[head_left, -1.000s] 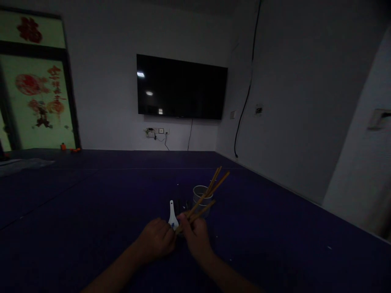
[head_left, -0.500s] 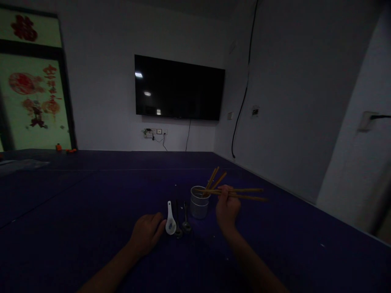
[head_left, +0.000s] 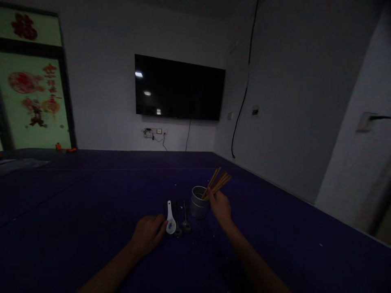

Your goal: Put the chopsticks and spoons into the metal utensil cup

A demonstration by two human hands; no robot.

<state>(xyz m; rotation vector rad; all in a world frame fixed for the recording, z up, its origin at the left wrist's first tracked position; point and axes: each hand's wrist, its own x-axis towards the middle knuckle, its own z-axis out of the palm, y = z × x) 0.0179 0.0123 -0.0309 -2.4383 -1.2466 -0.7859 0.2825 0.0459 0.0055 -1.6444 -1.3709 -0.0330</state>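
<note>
Wooden chopsticks (head_left: 224, 179) stand slanted in a grey metal cup (head_left: 199, 207), leaning right over its rim. My right hand (head_left: 220, 205) is at the cup's right side, its fingers closed around the lower part of some chopsticks at the rim. A white ceramic spoon (head_left: 170, 224) with a small blue mark lies left of the cup. Two dark metal spoons, one in the middle (head_left: 177, 232) and one nearer the cup (head_left: 186, 226), lie beside it. My left hand (head_left: 147, 232) rests on the surface, thumb and fingers apart, its tips right by the white spoon.
The dark blue surface (head_left: 91, 211) runs back to a wall with a television (head_left: 180, 87). Small orange objects (head_left: 58, 146) sit at the far left near a decorated door (head_left: 36, 97). Another wall (head_left: 284, 122) borders the right side, with a hanging cable (head_left: 241, 114).
My right hand carried chopsticks from beside my left hand to the cup, turning them from flat to upright inside it. My left hand drew back slightly, uncovering the spoons.
</note>
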